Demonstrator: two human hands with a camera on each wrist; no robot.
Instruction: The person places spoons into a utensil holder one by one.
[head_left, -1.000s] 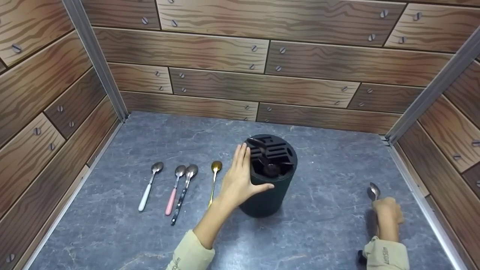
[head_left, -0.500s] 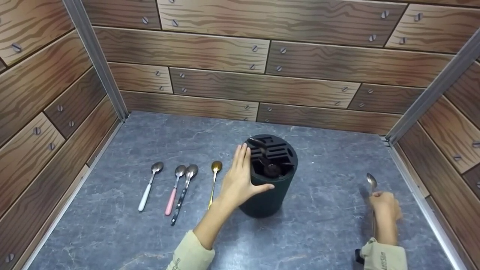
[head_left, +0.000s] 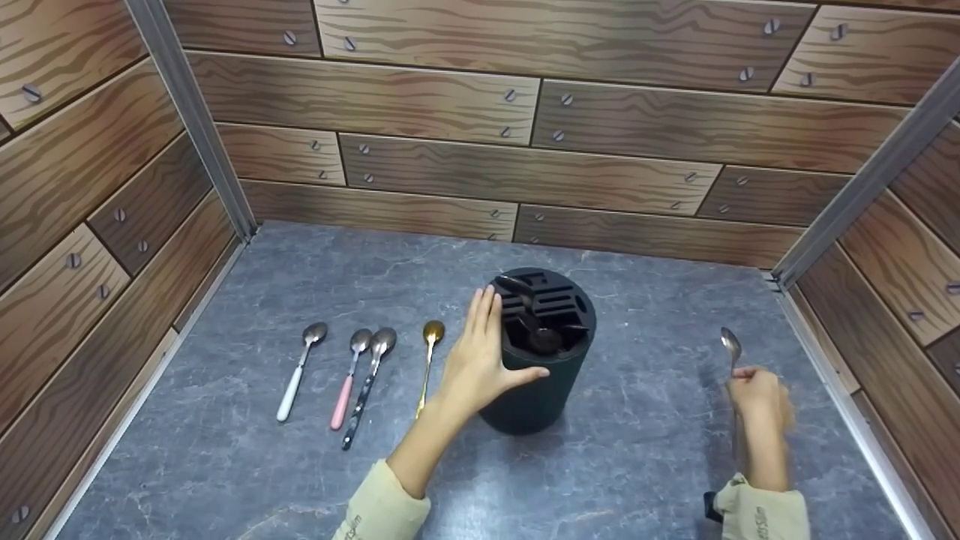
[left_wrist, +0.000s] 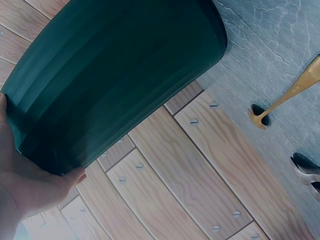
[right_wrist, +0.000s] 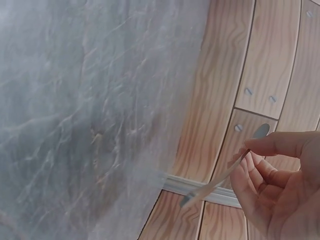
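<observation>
Spoon (head_left: 730, 343): pinched thumb-to-fingers in right grip (head_left: 759, 397); dark holder (head_left: 546, 390): touched by left grip (head_left: 476, 367) with thumb spread wide.

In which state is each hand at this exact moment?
Left hand: open, resting against the dark green cylindrical utensil holder.
Right hand: closed, pinching a slim spoon with a silvery metal bowl.

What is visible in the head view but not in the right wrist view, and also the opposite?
Only head: the dark holder with the left hand on it, plus the white-handled spoon, pink-handled spoon, patterned spoon and golden spoon.
Only right wrist: the palm side of the right hand.
Both: the right hand, its pinched spoon, the tabletop and wood-patterned walls.
</observation>
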